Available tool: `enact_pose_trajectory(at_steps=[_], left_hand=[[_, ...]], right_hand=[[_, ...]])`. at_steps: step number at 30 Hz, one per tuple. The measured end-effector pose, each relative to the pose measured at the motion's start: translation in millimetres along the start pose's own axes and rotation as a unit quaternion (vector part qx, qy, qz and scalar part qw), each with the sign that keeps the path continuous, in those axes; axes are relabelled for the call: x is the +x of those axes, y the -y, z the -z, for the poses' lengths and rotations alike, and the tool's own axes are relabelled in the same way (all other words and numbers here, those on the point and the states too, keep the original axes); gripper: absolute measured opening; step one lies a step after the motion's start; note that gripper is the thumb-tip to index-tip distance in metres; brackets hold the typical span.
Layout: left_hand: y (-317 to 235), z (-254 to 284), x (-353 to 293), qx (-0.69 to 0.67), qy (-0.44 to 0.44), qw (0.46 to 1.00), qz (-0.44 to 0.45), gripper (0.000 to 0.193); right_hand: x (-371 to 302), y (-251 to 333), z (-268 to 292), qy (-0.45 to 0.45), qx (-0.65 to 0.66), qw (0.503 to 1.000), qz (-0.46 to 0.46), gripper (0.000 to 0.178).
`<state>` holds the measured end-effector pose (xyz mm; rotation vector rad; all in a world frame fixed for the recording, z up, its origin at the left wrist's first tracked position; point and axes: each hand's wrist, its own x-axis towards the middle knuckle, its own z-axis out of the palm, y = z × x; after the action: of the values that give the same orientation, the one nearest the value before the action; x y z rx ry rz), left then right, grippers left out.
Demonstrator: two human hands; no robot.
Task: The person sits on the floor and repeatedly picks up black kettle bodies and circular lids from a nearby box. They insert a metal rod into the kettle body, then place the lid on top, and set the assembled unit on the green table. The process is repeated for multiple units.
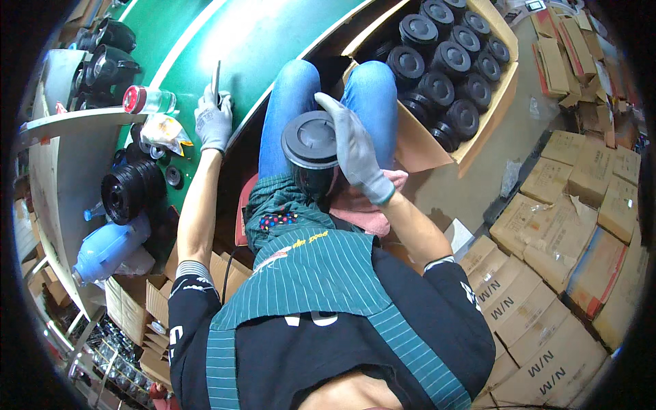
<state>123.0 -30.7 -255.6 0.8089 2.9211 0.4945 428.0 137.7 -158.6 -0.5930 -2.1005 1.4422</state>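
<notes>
On my lap, between my thighs, stands a black container with a round ridged lid (309, 140), a little tilted. My right hand (355, 150), in a grey glove, lies against its right side with the fingers stretched out and pointing away. The thumb is hidden. At the green table's edge, my gloved left hand (214, 123) is closed around a slim, grey, blade-like tool (216, 78) that points away from me. Its exact kind is too small to make out. Beneath the container's right side, a pink cloth (372, 208) lies on my lap.
An open carton (471, 154) at the far right holds several similar black lidded containers (437, 89). The green table (253, 41) bears a red-lidded clear jar (160, 101), a plastic packet (164, 133) and black round parts (130, 191). Cardboard boxes (547, 225) are stacked on my right.
</notes>
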Motion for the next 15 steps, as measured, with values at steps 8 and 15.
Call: enact_pose_trajectory(at_steps=[8,15], left_hand=[[-135.5,132.5,-38.4,-0.364,0.323,0.839,-0.241,0.073],[-182.2,158.9,-79.8,-0.083,0.265,0.875,-0.396,0.083]], right_hand=[[-3.0,5.3,4.7,-0.065,0.412,0.888,-0.196,0.070],[40.2,-13.5,28.2,0.037,0.441,0.872,-0.210,0.061]])
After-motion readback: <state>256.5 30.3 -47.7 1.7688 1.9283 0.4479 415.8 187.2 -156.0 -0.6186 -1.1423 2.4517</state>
